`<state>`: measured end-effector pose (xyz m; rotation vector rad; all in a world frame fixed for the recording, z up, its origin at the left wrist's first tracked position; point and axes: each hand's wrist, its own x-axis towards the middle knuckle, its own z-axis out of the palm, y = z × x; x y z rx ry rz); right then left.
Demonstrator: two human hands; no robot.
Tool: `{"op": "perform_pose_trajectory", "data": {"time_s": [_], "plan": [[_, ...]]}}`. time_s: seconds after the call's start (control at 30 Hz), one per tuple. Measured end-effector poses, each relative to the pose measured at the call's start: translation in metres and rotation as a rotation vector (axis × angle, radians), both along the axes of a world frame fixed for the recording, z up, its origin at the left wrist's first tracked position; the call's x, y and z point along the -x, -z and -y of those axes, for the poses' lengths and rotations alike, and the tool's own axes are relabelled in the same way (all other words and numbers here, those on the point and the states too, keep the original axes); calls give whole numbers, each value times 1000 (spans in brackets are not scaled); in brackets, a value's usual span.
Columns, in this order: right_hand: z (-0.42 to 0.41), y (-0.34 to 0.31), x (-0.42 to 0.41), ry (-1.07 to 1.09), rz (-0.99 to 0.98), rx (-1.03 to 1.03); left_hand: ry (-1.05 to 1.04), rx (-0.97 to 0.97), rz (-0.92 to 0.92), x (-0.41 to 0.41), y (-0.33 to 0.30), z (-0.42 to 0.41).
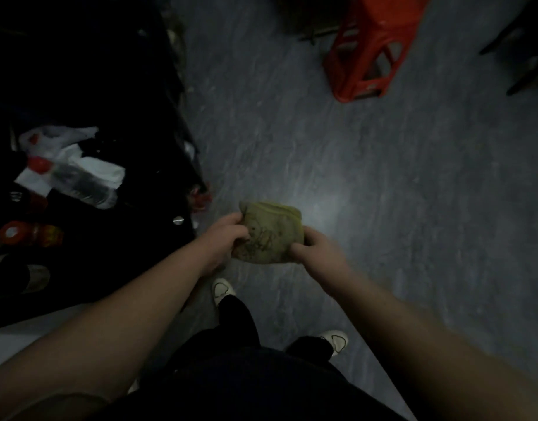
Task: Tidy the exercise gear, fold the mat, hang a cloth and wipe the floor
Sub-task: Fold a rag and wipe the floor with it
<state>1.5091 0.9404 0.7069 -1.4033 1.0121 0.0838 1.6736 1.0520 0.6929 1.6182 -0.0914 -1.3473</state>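
Right now you hold the bunched yellow-green cloth [269, 235] between your 2 hands above the grey floor [383, 208]: your left hand [226, 238] grips its left edge, your right hand [314, 247] pinches its right side. A red stool [371, 53] stands well ahead, and a dark shelf [88, 189] of clutter sits to your left.

A dim room in a home, seen from above: grey marbled floor [383, 183], a red plastic stool [371, 53], and at the left a dark shelf [115, 95] cluttered with a plastic bottle [76, 180], bags and jars.
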Motion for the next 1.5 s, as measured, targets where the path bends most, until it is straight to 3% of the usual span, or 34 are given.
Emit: {"op": "perform_pose_trajectory", "data": {"time_s": [0.13,0.3,0.5,0.63,0.77,0.87,1.0,1.13,1.23,1.37,1.5], "plan": [[34,-37,120,156,101,112,105,155,-6,100,-48,64],[65,-86,290,354,165,205,406,339,-4,240,-94,145],[75,-127,465,689,537,-180,863,522,-61,391,-148,223],[73,-122,535,985,601,-172,1063,586,-119,480,-162,262],[81,-125,586,1353,628,94,1183,587,-120,561,-161,297],[95,-127,626,1458,643,227,1249,586,-76,613,-157,327],[129,-135,670,1463,976,95,1406,611,-120,668,-153,379],[182,-135,711,1504,1132,-55,1600,684,-94,719,-160,450],[223,-134,737,1525,1049,-33,1740,754,32,754,-166,507],[269,-138,779,1593,646,189,1912,857,217,812,-164,566],[286,-134,828,1752,207,325,2054,925,276,876,-150,595]]}}
